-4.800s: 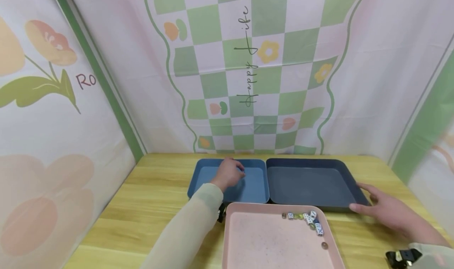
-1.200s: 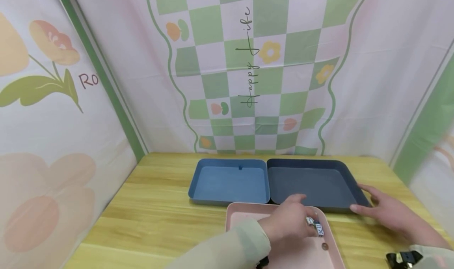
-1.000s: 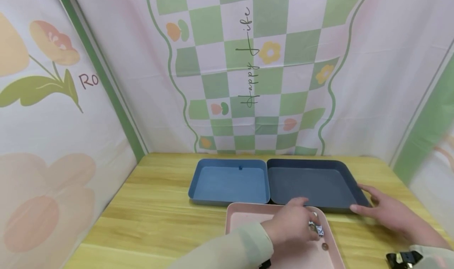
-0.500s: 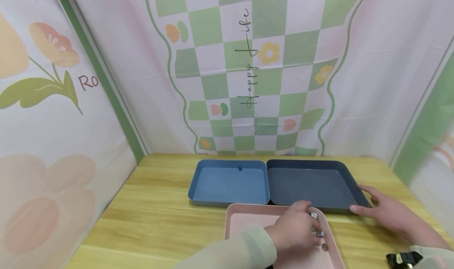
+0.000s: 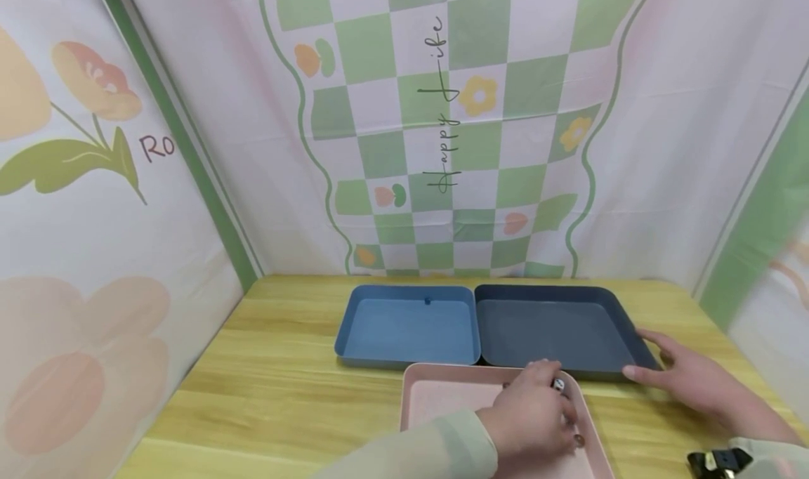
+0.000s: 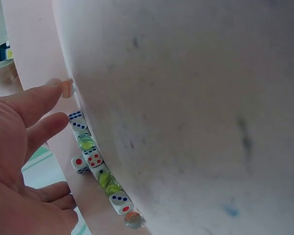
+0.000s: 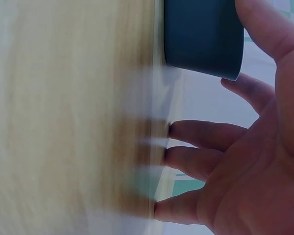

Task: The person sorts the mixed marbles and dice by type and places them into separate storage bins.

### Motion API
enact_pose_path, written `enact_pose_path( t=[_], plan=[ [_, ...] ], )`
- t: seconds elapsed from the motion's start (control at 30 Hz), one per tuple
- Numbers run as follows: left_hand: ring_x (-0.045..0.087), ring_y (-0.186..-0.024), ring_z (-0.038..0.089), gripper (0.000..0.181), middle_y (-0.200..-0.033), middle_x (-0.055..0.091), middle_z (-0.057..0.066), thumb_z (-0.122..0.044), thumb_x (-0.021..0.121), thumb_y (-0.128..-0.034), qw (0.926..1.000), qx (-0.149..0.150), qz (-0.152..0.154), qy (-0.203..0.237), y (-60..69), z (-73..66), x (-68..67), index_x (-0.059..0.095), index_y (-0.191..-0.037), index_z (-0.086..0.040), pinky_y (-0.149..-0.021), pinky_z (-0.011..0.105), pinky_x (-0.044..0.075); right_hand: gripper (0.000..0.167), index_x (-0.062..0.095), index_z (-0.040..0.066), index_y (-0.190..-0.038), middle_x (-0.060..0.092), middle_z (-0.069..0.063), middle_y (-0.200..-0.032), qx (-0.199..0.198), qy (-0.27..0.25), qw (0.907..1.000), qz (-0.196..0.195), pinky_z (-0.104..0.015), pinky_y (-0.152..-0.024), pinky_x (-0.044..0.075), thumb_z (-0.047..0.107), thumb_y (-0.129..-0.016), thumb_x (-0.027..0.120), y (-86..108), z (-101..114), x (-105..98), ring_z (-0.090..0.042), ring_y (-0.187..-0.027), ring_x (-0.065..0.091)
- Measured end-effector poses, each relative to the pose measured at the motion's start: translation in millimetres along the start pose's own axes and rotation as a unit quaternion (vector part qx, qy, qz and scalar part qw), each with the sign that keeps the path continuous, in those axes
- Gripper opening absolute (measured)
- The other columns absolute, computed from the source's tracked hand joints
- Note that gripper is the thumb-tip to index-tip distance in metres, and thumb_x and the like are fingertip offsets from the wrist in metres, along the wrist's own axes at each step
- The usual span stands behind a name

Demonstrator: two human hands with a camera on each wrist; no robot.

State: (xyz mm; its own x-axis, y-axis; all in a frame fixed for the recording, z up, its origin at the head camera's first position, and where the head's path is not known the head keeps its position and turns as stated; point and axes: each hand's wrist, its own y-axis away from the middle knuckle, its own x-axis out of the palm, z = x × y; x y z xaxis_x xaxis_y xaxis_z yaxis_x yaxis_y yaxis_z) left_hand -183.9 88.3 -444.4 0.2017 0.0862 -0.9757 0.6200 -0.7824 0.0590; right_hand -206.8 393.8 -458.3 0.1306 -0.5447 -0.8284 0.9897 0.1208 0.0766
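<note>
- Since only one small dark piece (image 5: 427, 301) shows in my blue tray (image 5: 404, 333), near its far wall, I judge the work to be near its start; the piece is too small to tell what it is.
- What is left, as far as I can see, lies in my pink tray (image 5: 436, 391): white dice (image 6: 94, 159) and glass marbles (image 6: 86, 142), strung in a line along the foot of the wall, towards the far right corner.
- Green and yellowish marbles sit between the dice, one die lies out of line just beside the row, and a brownish marble ends it at either side.
- My left fingers (image 6: 48, 129) are spread and loosely extended over this row, with no hold on anything that I can see; the thumb is right at one brownish marble, touching or just short of it, I cannot tell which.
- My right fingers (image 7: 201, 134) are spread wide without clasping: thumb and forefinger straddle a corner of the dark tray (image 5: 550, 333), the others reach down to the table (image 5: 272, 395).
- Blue and dark trays stand side by side, the pink one nearer me.
</note>
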Motion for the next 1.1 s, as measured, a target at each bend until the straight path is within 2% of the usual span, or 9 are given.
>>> enact_pose_path(
  t=[0.23, 0.53, 0.7, 1.1],
  plan=[
    [0.014, -0.146, 0.009, 0.016, -0.150, 0.041, -0.007, -0.048, 0.066, -0.0937, 0.9986, 0.029, -0.012, -0.043, 2.1, -0.5, 0.9, 0.076, -0.106, -0.045, -0.116, 0.024, 0.013, 0.098, 0.018, -0.006, -0.155, 0.029, -0.053, -0.133, -0.006, 0.000, 1.0000, -0.005, -0.079, -0.083, 0.032, 0.052, -0.092, 0.067, 0.9, -1, 2, -0.071, -0.118, 0.033],
    [0.012, -0.147, 0.008, 0.011, -0.151, 0.040, -0.012, -0.049, 0.072, -0.0897, 0.9975, 0.028, -0.005, -0.065, 1.0, -3.6, 6.5, 0.076, -0.100, -0.049, -0.116, 0.022, 0.008, 0.096, 0.021, -0.006, -0.154, 0.030, -0.053, -0.133, -0.012, 0.002, 0.9998, -0.013, -0.078, -0.083, 0.034, 0.051, -0.092, 0.068, 2.2, 0, 3, -0.071, -0.117, 0.034],
    [0.010, -0.147, 0.009, 0.010, -0.155, 0.033, -0.008, -0.050, 0.071, -0.0901, 0.9970, 0.026, -0.003, -0.072, 1.0, -4.7, 8.0, 0.075, -0.099, -0.049, -0.116, 0.022, 0.008, 0.096, 0.021, -0.007, -0.154, 0.031, -0.053, -0.133, -0.011, 0.004, 0.9999, -0.010, -0.077, -0.083, 0.035, 0.051, -0.092, 0.067, 2.0, 0, 2, -0.070, -0.117, 0.034],
    [0.005, -0.147, 0.007, 0.012, -0.159, 0.024, -0.008, -0.049, 0.069, -0.0921, 0.9981, 0.012, 0.019, -0.057, -3.6, -8.0, 10.4, 0.074, -0.102, -0.050, -0.115, 0.019, 0.003, 0.098, 0.020, -0.007, -0.154, 0.030, -0.053, -0.133, 0.000, 0.002, 1.0000, -0.005, -0.077, -0.084, 0.035, 0.054, -0.092, 0.067, 1.5, -1, 2, -0.070, -0.118, 0.033]
  ],
)
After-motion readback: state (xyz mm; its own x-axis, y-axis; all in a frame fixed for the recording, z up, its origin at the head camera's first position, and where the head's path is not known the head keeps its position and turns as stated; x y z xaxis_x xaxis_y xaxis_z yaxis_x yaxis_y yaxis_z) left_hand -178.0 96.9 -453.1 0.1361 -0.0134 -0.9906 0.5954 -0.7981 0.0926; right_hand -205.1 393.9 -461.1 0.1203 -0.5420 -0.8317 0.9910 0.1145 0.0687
